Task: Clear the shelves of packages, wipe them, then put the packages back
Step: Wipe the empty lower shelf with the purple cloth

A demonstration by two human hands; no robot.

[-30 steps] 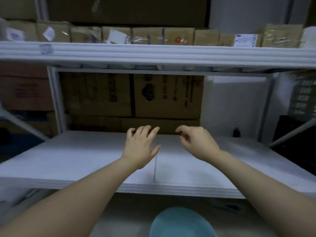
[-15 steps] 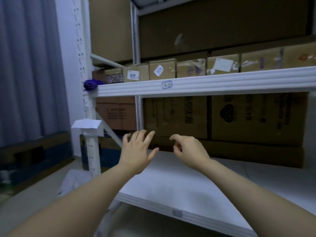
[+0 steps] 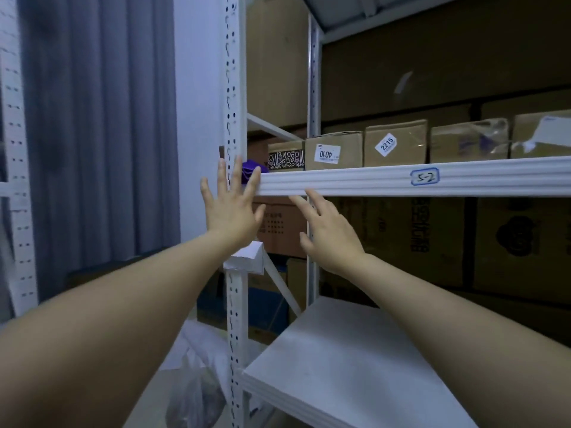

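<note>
- our left grip [image 3: 230, 208]: fingers spread, holding nothing, fingertips at the upper shelf [image 3: 355, 182] left end
- purple cloth [image 3: 251, 168]: on that shelf corner, just behind our fingertips
- our right grip [image 3: 330, 233]: fingers straight, empty, just under the shelf's front edge
- packages [image 3: 333, 143]: lined up on the upper shelf, right of the cloth

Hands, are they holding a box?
No, the left hand and right hand are both open, reaching toward the shelf edge and holding nothing.
</note>
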